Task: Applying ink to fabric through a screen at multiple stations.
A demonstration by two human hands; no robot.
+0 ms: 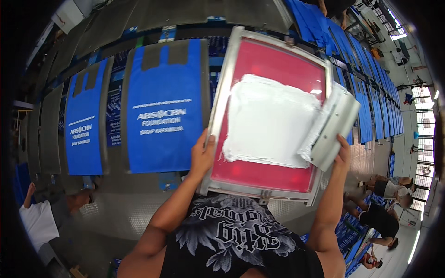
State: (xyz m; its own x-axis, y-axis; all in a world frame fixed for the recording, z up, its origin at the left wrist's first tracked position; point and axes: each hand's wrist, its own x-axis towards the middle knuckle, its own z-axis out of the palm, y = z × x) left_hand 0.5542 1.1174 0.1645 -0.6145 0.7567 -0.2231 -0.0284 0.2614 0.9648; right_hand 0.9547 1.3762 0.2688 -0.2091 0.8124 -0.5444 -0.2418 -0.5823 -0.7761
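Observation:
A screen printing frame (224, 83) with silver metal edges and a red mesh is in front of my body, slightly tilted. Thick white ink (271, 123) covers the middle of its mesh in a rough square. My left hand (202, 155) is closed around the frame's left edge. In my right hand (342, 153) is a wide metal squeegee (337, 132), its ink-coated edge against the right side of the white patch. Left of the frame lies a blue bag (164, 95) with white print, flat on a dark board. Another printed blue bag (85, 109) lies farther left.
Rows of dark boards (185, 16) run along the far side. More blue bags (366, 104) lie on a long row to the right. A person in a white shirt (39, 222) is at lower left; several people, one in a black shirt (380, 220), are at lower right.

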